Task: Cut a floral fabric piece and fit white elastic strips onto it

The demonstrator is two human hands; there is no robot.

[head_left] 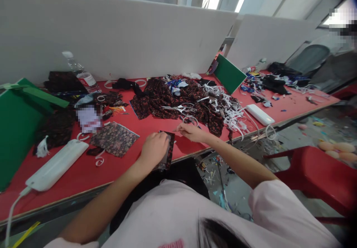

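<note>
head view: red bench (83,173) runs from near left to far right, backed by a white divider panel (125,36). left hand (154,148) lies curled on a small dark floral fabric piece (169,152) at the near edge of the bench, fingers folded down over it and pressing it flat; the piece's right strip shows beside the knuckles. right hand (191,131) rests just right of and a little beyond that piece, fingertips drawn together in a pinch at its far corner; what sits between the fingertips is too small to tell.

left of the hands lies a larger floral fabric square (115,139), flat on the bench and apart from the small piece. a white power bank (57,164) lies near left with a cable running off the bench edge. beyond the hands sits a heap of dark floral cloth (167,99) with scissors (178,109) on top, and white strip scraps (231,110) tangled to its right. a clear water bottle (80,73) lies far left by a green board (16,129). a second white power bank (260,114) lies right of the scraps. a red chair (315,173) stands near right, off the bench.
</note>
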